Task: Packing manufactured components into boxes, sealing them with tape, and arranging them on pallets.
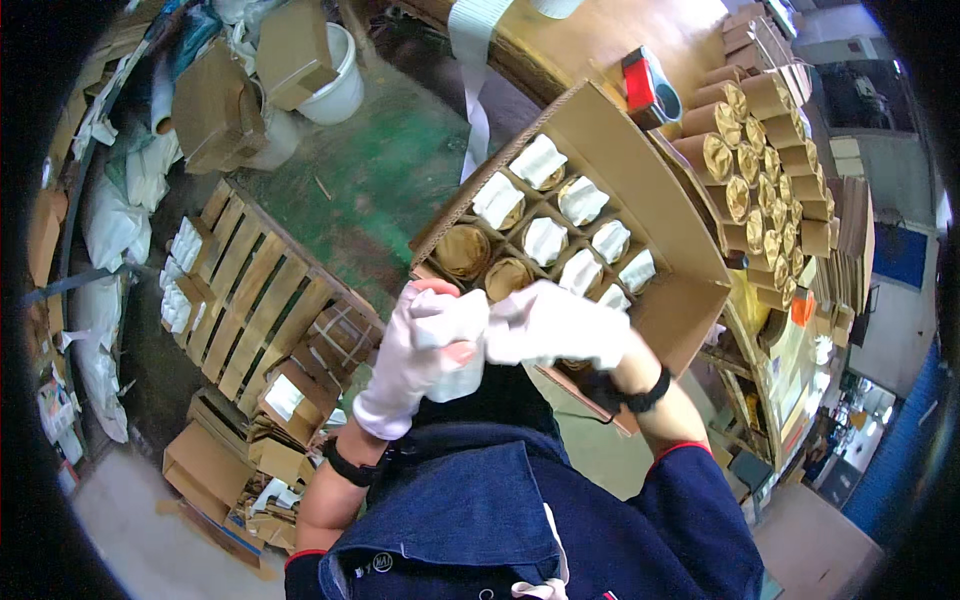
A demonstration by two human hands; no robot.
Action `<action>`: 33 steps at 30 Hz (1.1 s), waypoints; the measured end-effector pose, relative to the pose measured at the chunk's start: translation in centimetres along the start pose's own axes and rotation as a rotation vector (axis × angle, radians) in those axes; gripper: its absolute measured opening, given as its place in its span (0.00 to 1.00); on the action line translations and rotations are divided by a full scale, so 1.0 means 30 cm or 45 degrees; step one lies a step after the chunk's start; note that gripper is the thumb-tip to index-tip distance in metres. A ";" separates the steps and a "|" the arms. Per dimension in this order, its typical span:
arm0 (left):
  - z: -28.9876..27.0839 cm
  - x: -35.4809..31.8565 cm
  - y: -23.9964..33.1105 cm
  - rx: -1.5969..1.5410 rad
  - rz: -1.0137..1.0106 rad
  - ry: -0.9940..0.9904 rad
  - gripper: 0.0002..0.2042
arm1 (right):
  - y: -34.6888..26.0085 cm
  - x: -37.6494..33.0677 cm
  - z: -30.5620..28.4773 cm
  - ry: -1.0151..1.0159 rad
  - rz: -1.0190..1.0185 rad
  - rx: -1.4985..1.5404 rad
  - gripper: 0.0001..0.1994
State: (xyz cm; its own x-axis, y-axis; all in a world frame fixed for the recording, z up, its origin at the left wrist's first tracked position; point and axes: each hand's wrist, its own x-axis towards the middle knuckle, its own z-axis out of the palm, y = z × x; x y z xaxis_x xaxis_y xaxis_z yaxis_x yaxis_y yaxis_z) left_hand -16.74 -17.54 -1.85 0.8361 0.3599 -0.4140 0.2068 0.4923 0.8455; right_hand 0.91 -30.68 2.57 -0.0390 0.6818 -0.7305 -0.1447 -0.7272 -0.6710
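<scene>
My left hand [395, 365], in a white glove with bare fingertips showing, is closed around a small white folded bundle [452, 382], perhaps paper or foam. Beside it, my right hand [565, 325], also in a white glove, meets the bundle's right side; motion smears its fingers. Just beyond both hands stands an open cardboard box [690, 310] split into cells by dividers. Round brown paper-wrapped items fill its cells. Several carry a white crumpled piece [545, 242] on top, while a brown paper-wrapped item [463, 250] at the left shows its bare top.
Right of the box, brown paper-wrapped cylinders [740, 150] are stacked on a table. A red-and-black tape dispenser [648, 90] sits at that table's edge. Leftward lie a wooden pallet [245, 300], cardboard boxes [212, 465] and a white bucket [335, 85].
</scene>
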 end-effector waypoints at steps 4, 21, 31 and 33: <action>0.091 0.010 0.007 0.085 0.017 0.000 0.27 | 0.073 -0.045 0.084 0.269 -0.253 0.552 0.18; -0.018 -0.091 -0.028 -0.447 -0.454 -0.018 0.19 | 0.649 0.411 -0.117 0.566 0.455 0.931 0.14; 0.128 -0.056 -0.011 0.322 -0.199 -0.034 0.18 | 0.047 -0.040 0.035 0.170 -0.035 -0.047 0.20; 0.129 -0.041 -0.037 0.274 -0.031 -0.051 0.23 | 0.135 0.006 0.005 0.223 -0.156 0.040 0.18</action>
State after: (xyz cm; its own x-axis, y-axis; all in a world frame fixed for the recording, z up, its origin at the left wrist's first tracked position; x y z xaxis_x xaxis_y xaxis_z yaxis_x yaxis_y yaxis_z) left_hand -16.04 -21.58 -0.98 0.8484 0.3159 -0.4248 0.3270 0.3184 0.8898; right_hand 0.17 -33.49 -0.26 0.1529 0.7389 -0.6563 -0.1689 -0.6348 -0.7540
